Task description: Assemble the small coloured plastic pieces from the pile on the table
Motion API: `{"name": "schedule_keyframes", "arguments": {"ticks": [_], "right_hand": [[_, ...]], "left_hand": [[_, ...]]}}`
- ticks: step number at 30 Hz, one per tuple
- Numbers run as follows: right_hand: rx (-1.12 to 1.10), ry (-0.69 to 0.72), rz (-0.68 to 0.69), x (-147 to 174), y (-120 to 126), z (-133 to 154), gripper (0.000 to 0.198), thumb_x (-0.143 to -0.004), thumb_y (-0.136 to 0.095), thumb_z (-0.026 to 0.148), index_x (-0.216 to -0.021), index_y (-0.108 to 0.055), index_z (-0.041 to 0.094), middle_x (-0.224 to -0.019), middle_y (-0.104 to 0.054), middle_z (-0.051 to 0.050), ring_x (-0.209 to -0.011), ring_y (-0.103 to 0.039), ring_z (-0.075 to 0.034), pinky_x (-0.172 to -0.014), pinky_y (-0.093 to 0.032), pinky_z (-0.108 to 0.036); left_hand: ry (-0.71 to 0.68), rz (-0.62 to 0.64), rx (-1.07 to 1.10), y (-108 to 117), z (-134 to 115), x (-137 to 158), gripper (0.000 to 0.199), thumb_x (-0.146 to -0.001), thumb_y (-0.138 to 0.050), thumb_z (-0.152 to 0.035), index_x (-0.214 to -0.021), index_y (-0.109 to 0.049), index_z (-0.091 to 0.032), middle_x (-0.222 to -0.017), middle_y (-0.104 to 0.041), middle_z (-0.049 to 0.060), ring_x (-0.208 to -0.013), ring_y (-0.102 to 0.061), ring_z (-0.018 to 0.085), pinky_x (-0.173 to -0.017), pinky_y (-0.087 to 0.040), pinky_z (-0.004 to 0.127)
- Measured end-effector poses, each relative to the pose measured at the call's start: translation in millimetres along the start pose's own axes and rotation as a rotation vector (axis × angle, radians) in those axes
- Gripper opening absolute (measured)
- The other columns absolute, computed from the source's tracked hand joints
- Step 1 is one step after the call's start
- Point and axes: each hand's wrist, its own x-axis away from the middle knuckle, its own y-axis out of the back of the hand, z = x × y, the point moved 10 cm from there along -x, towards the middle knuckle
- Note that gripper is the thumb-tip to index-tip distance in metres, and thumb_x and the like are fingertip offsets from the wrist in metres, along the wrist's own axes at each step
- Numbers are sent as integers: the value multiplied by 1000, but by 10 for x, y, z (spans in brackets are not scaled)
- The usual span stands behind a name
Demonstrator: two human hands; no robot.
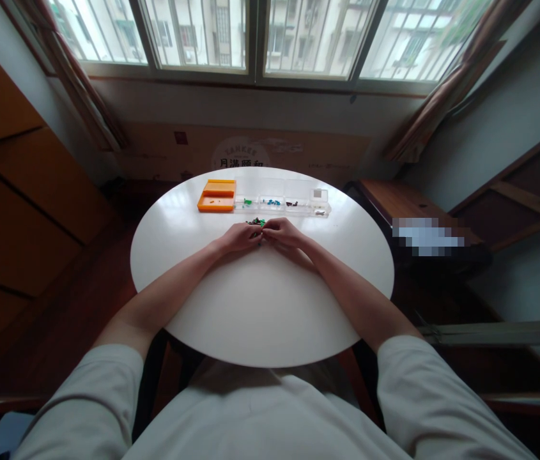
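Note:
My left hand (243, 237) and my right hand (282, 232) meet over the far middle of the white round table (260, 300). Their fingers are closed and the fingertips almost touch. What they pinch, if anything, is too small to make out. Just beyond the fingertips lies a small pile of dark and green pieces (255, 222), partly hidden by the hands. Behind it stands an orange box (216, 207) with its lid raised, a few tiny bits inside. To its right, clear open boxes hold green pieces (247, 202), blue pieces (273, 202) and dark pieces (291, 204).
At the row's right end a smaller clear box (318, 194) contains pale bits. A wooden side table (408, 198) stands right of the round table, with a blurred-out item on it. Orange-brown cabinets (15, 204) are at the left, and a window (255, 38) is ahead.

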Motion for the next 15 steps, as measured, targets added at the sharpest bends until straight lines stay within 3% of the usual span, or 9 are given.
{"name": "schedule_keyframes", "arguments": {"ticks": [15], "right_hand": [[-21, -20, -4, 3, -9, -10, 22, -71, -63, 32, -77, -64, 11, -60, -62, 0, -54, -56, -10, -53, -44, -21]], "left_hand": [[-49, -40, 5, -30, 32, -10, 34, -89, -39, -41, -90, -66, -20, -74, -66, 2, -62, -54, 12, -58, -31, 22]]}}
